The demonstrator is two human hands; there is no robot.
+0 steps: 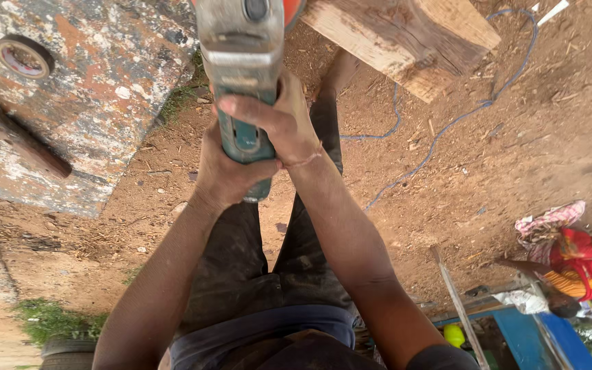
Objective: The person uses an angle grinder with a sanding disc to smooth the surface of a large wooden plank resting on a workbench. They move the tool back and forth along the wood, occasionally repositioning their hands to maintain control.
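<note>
Both hands grip a power tool (242, 48) with a grey metal head and a teal handle, held out in front of me and pointing at the top of the view. My left hand (224, 171) wraps the lower end of the teal handle. My right hand (281, 120) closes over the handle just above it, thumb across the front. A thick wooden beam (405, 38) lies just right of the tool's head. My dark trousers and one foot show beneath the arms.
A weathered, paint-flaked metal slab (90, 96) with a roll of tape (25, 57) on it fills the upper left. A blue cable (447, 123) snakes over the dirt ground. Lower right: a blue bench (529, 332), a metal rod (457, 301), and another person in red cloth (580, 264).
</note>
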